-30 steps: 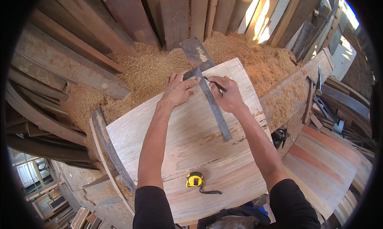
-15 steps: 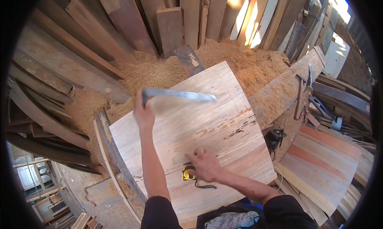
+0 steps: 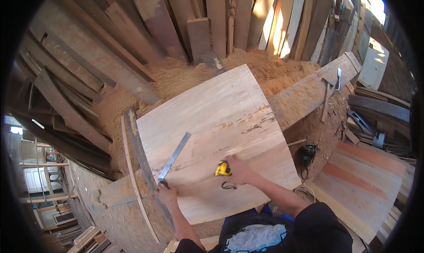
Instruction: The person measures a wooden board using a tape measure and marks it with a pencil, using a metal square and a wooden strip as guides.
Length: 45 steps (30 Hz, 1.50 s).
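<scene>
A broad pale wooden panel [image 3: 212, 120] with dark streaks lies in front of me. At its lower left edge, my left hand [image 3: 167, 194] is closed on the dark stock of a try square [image 3: 176, 156]. The square's metal blade lies over the panel, slanting up and to the right. Right of the middle, my right hand [image 3: 241, 170] grips a yellow and black tape measure [image 3: 223, 168] just over the panel. A dark strap loop [image 3: 229, 185] hangs from the tape. Some of the right fingers are hidden behind the hand.
Sawdust [image 3: 176, 78] heaps behind the panel, before many leaning boards [image 3: 216, 23]. A dusty plank [image 3: 309, 89] runs off to the right, with a hammer-like tool [image 3: 339, 78] at its far end. A black power tool [image 3: 307, 155] and a striped panel [image 3: 353, 182] lie at right.
My left hand has brought the square from the panel's far left side down to its near left edge. My right hand has raised the tape measure, moving it slightly right and away from me.
</scene>
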### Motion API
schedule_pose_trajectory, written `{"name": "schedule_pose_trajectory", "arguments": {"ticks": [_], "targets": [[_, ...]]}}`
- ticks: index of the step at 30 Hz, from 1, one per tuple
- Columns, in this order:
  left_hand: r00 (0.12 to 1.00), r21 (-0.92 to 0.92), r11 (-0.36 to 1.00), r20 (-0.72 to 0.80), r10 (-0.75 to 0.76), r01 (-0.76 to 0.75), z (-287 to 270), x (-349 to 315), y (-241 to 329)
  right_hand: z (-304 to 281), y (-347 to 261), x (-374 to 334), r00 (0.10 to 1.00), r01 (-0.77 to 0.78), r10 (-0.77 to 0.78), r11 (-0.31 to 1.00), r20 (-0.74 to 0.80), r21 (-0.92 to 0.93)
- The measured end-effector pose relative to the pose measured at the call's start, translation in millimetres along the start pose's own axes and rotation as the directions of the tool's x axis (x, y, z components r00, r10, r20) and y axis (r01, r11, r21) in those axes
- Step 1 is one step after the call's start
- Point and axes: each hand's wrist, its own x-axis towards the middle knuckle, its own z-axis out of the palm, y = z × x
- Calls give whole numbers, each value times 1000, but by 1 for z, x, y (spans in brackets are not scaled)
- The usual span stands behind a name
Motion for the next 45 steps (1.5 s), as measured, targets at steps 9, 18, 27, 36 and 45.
{"name": "schedule_pose_trajectory", "arguments": {"ticks": [9, 18, 27, 36, 45], "targets": [[558, -753, 590, 635, 535, 291, -18, -224, 120, -30, 28, -173, 979, -42, 48, 999, -197, 32], [217, -774, 633, 618, 755, 5, -15, -369, 78, 17, 92, -312, 963, -188, 116, 936, 243, 298], [288, -834, 552, 531, 797, 14, -12, -336, 41, 29, 36, -288, 952, -189, 165, 979, 260, 73], [601, -827, 482, 549, 581, 289, -20, -276, -25, 49, -20, -233, 993, -56, 90, 935, 80, -351], [932, -503, 811, 339, -131, 297, 16, -121, -246, -75, 114, -241, 923, -306, 111, 795, -370, -524]]}}
